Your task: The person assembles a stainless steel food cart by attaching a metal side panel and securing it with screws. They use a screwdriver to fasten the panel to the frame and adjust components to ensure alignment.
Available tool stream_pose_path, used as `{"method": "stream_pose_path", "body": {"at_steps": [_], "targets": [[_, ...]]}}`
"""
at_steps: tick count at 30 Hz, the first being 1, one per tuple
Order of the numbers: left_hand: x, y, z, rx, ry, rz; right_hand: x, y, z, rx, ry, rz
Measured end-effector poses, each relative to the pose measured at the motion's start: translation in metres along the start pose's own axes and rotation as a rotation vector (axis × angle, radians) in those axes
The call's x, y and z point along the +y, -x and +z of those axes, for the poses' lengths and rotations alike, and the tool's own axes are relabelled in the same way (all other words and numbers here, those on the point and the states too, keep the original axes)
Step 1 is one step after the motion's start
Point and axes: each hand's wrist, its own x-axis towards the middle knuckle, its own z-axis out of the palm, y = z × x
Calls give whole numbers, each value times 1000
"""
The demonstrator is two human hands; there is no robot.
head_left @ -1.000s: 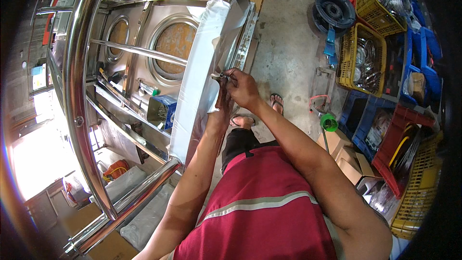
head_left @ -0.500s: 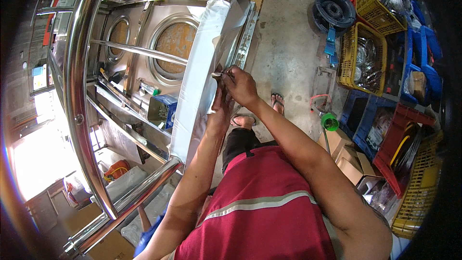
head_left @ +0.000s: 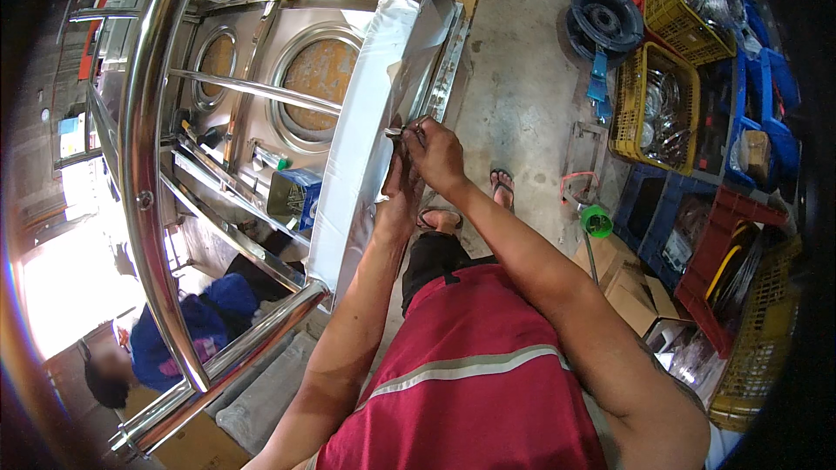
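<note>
A stainless-steel cart-like frame (head_left: 148,165) of shiny tubes stands at my left. Its side panel (head_left: 348,157) is partly wrapped in white film. My right hand (head_left: 440,157) is at the panel's near side, thumb and fingers pinched together on a small shiny metal piece (head_left: 394,132) whose kind I cannot make out. Just below it, my left hand (head_left: 396,196) rests close against the panel edge, its fingers bent upward and partly hidden. Whether it grips anything is unclear. Within the frame are round metal-ringed openings (head_left: 318,78).
A blue box (head_left: 305,196) of small parts sits inside the frame. Beyond the tubes, a person in blue (head_left: 192,331) is at lower left. Yellow crates (head_left: 657,104) of metal parts, a dark wheel rim (head_left: 603,13) and cardboard boxes (head_left: 631,283) line the right.
The person in blue has moved from beside my left forearm to farther left behind the frame's tubes. My hands stay at nearly the same spot.
</note>
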Motion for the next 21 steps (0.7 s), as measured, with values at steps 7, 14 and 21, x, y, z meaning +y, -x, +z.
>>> {"method": "stream_pose_path", "body": {"at_steps": [7,14,21], "targets": [[-4,-5,-6,7,46,-41,1,4,14,-1,-21,148],[6,6,1,130,-101,-143,24,5,-11,-45,-63,225],[5,13,-4,146,-86,-179,29,14,-21,-6,-107,60]]}}
